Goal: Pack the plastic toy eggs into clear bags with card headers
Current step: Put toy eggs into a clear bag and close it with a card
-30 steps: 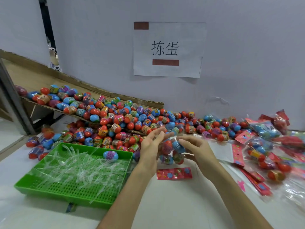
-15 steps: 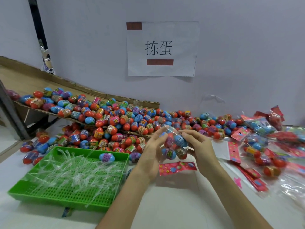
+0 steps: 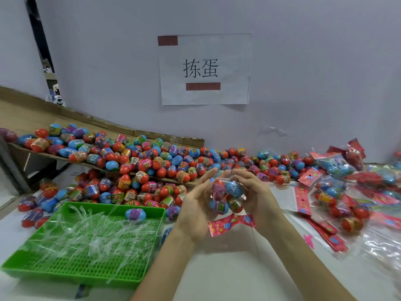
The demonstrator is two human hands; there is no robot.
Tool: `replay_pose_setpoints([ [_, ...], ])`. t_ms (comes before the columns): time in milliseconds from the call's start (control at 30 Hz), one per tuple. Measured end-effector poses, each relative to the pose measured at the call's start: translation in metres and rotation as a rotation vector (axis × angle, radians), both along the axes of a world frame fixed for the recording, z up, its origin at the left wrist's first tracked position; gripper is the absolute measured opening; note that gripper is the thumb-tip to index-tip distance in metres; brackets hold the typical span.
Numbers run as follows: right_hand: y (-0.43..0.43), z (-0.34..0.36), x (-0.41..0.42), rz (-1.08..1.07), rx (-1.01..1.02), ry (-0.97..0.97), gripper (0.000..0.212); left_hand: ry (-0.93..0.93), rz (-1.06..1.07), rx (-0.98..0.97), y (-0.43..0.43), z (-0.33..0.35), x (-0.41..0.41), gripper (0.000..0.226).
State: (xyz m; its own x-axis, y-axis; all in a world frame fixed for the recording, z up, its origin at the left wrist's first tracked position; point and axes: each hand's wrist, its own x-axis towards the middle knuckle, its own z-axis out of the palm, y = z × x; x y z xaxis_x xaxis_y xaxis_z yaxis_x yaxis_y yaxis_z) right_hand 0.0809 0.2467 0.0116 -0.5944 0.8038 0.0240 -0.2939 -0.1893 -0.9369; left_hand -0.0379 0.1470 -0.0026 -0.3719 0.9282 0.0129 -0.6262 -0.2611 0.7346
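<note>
- The clear bag [image 3: 227,193], already filled with eggs, is held above the table [image 3: 227,276], and its pink card header [image 3: 230,223] hangs at the near end
- The left grip [image 3: 195,205] presses it with almost straight fingers, and the right grip [image 3: 258,198] curls round the other side
- I think this is the settling and closing step; the next move needs a gentle squeeze, because the film is thin and slippery, the eggs are hard and round, and the card is stiff

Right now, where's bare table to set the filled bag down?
Set the filled bag on the bare white table between the left forearm and right forearm, right of the green tray. A narrower strip lies at the near edge beyond the right forearm, short of the clear plastic. Crowded: loose eggs behind the tray, packed bags along the right.
</note>
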Motion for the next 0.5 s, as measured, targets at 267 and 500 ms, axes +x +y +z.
replay_pose_setpoints([
  [267,-0.0031,0.0049,0.0032,0.076,-0.113,0.109,0.033,-0.017,-0.101,0.047,-0.0043,0.0032,0.0029,0.026],
  [500,-0.0046,0.0066,0.0057,0.093,-0.08,0.116,0.04,-0.072,-0.174,0.134,-0.0093,0.0084,0.0048,0.031],
])
